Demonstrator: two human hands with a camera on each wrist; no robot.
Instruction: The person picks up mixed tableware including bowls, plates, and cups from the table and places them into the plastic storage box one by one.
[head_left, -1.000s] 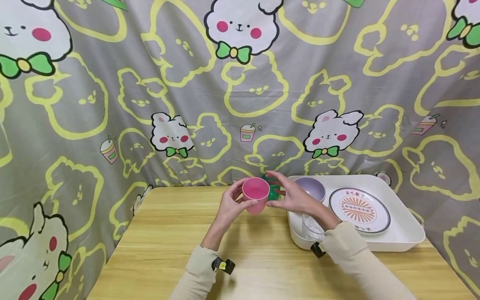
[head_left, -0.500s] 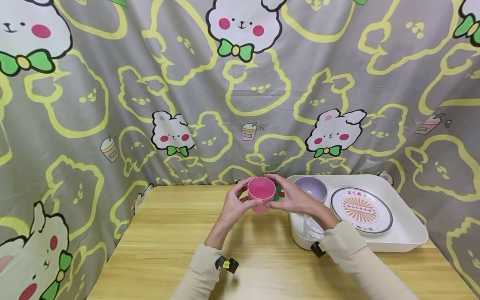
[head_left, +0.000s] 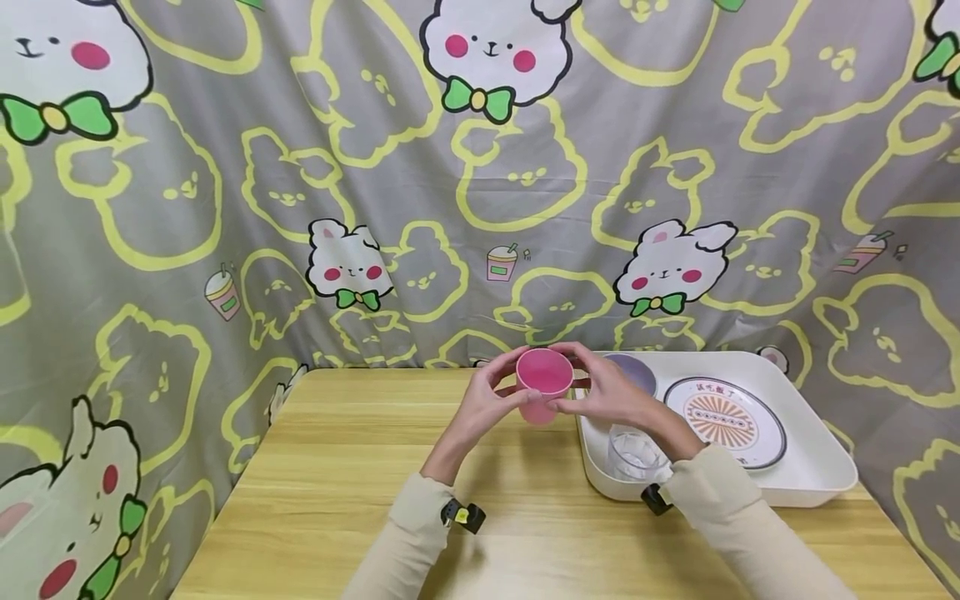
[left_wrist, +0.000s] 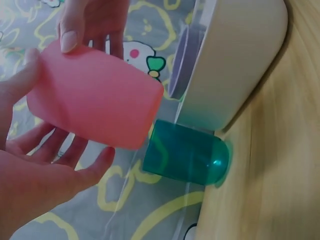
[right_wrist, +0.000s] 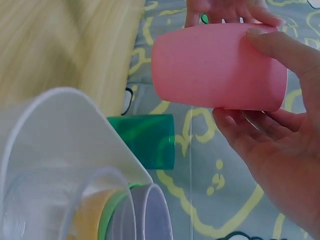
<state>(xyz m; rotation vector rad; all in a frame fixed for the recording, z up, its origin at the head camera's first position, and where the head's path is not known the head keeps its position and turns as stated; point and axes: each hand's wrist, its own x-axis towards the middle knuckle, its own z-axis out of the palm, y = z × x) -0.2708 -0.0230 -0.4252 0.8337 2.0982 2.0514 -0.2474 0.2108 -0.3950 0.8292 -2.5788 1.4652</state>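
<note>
A pink cup is held upright above the table between both hands. My left hand grips its left side, with the thumb on the near face and the fingers behind. On the other side my right hand holds the cup the same way, thumb forward. A translucent green cup stands on the table below; in the left wrist view its mouth is right by the pink cup's base. The head view hides the green cup behind the pink one and the hands.
A white tray stands at the right of the wooden table. It holds a patterned plate, a purple bowl and a clear glass. Orange and green dishes show beside the bowl. A patterned curtain hangs behind.
Both hands and the pink cup have moved right. The right hand, its fingers spread near the cup one second ago, now holds it. The green cup has become hidden in the head view.
</note>
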